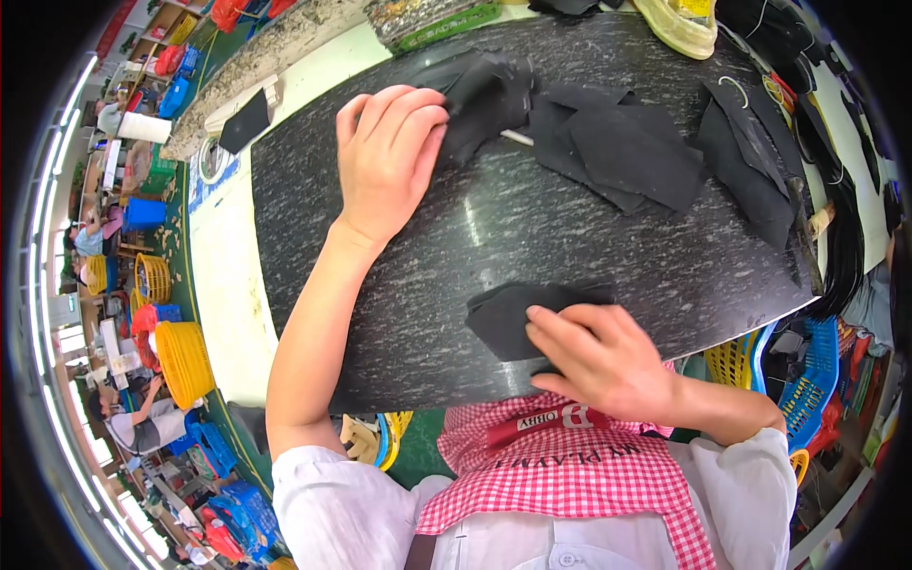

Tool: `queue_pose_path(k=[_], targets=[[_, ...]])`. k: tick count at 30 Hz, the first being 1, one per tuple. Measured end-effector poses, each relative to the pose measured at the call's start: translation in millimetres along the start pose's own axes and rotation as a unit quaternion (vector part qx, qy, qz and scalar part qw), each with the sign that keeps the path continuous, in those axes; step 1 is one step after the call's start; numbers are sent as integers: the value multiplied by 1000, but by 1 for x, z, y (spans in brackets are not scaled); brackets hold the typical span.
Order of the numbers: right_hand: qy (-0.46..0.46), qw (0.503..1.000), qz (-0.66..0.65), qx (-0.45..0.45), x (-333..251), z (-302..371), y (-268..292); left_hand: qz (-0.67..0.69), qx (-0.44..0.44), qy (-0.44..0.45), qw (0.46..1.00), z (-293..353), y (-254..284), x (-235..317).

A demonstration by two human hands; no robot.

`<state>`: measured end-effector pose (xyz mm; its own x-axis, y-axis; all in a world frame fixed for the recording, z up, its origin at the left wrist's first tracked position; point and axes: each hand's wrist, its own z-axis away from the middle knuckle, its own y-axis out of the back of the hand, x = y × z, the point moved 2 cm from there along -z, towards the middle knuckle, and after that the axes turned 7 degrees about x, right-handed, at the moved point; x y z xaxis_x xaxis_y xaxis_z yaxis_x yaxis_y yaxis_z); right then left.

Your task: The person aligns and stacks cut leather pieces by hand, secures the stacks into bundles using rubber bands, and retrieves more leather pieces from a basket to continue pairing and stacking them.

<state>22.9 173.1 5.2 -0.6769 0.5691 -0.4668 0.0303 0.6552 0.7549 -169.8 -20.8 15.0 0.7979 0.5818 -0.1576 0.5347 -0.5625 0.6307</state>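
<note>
Toward the front edge of the dark worktop, my right hand (608,366) presses and grips a small black cut fabric piece (503,323). The fingers lie on top, and the thumb is at its near edge. Farther up and to the left, my left hand (385,157) has its fingers curled closed at the edge of a loose, crumpled-looking bunch of black fabric pieces (489,95). Its fingertips are partly hidden there. Just right of that bunch lies an overlapping pile of flat black pieces (622,147).
More black pieces (750,161) lie at the worktop's right side, by hanging black strips (836,209). A clear-wrapped pack (432,24) stands at the back. On the pale left border are a tape roll (213,160) and a black piece (245,122). Baskets (817,380) stand below right.
</note>
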Motion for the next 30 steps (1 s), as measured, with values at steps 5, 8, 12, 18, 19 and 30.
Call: queue_pose_path(k=[5,8,12,18,19,30], targets=[[-120,979,-123,113,24,17,49,423,7,486,764,-8,73,43],[-269,890,-349,120,14,28,46,508,-226,406,725,5,89,85],[-278,915,-254,144,9,27,18,485,-252,445,709,27,83,120],[-270,944,-154,113,21,19,13,450,-261,511,684,48,66,112],[-259,947,-138,129,20,20,13,449,-268,524,672,48,65,112],[-202,975,-30,86,32,9,25,328,-223,353,847,40,64,121]])
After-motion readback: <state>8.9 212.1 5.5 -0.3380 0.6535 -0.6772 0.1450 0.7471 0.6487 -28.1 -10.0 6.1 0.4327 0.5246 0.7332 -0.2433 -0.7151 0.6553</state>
